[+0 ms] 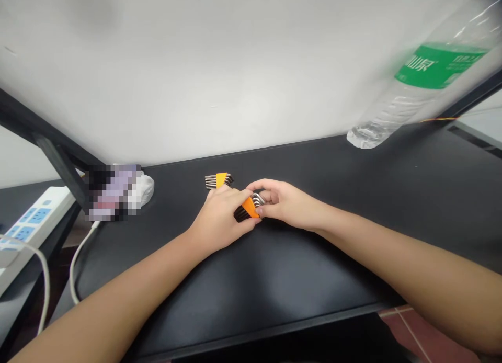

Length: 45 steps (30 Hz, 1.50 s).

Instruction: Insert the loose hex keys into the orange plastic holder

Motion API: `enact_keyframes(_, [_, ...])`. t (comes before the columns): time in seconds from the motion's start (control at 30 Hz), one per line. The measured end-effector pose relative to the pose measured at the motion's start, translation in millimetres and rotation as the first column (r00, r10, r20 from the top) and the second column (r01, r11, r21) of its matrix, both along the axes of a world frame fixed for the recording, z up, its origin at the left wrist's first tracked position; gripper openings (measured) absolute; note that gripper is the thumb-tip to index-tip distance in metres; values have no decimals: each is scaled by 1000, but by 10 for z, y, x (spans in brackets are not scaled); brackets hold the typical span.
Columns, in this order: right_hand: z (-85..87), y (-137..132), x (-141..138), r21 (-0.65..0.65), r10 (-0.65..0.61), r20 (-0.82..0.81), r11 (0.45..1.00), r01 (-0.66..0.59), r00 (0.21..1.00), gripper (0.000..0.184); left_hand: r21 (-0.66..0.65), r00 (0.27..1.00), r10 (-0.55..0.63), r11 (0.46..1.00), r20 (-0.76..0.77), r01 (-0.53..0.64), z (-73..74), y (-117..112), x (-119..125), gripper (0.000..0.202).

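Note:
My left hand [224,215] is closed around the left side of a hex key set [250,206], whose orange holder carries several bent metal keys. From the right, my right hand [278,200] pinches at the silver bent ends of these keys with thumb and fingers. Whether it grips one key or several, I cannot tell. Just beyond my left hand, a second hex key set [221,180] in a yellow-orange holder lies on the black table [251,284]. Part of that second set is hidden behind my left hand.
A large clear bottle [396,96] with a green label stands at the back right against the white wall. At the left are a pixelated object [113,193], a white crumpled item [141,189], a white power strip [31,227] and a white cable [74,266].

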State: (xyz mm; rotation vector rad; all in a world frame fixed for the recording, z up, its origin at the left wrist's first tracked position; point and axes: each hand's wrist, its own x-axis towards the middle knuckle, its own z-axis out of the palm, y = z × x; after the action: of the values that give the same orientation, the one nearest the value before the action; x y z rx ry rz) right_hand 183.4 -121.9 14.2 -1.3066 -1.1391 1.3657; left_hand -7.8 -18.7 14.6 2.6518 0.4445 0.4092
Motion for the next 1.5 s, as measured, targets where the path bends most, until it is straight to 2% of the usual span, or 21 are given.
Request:
enact_keyframes(0.23, [3,4,-31,-28,-46,-124,999,42,991,46,17,1000,4,1000,29,-5,8,-27,-2,27])
enact_keyframes(0.53, [10,0,-12,-56,-106,-170,994,98,980,44,24,1000,8,1000,-8,-8,37,-42,5,19])
enact_keyframes(0.8, [19,-26,59,-29,-108,-93,994,105,990,38,22,999,-4,1000,-33,5,72,-32,7,16])
enact_keyframes(0.9, [12,-32,68,-3,-73,17,997,73,997,35,30,999,-21,999,-38,22,49,-8,-5,17])
enact_keyframes(1.03, [-17,-25,84,16,-5,159,1000,2,987,21,84,997,-59,995,-46,62,10,21,-21,22])
enact_keyframes(1.1, [-26,-20,87,18,4,142,1000,-6,990,20,101,996,-73,992,-57,79,6,23,-23,26])
enact_keyframes(1.27, [-8,-23,72,-18,39,-8,999,-39,999,36,105,995,-99,989,-31,101,42,-6,-24,25])
enact_keyframes(1.5, [10,-28,44,-41,4,14,999,-3,1000,28,202,994,-85,975,-63,96,73,-2,-42,23])
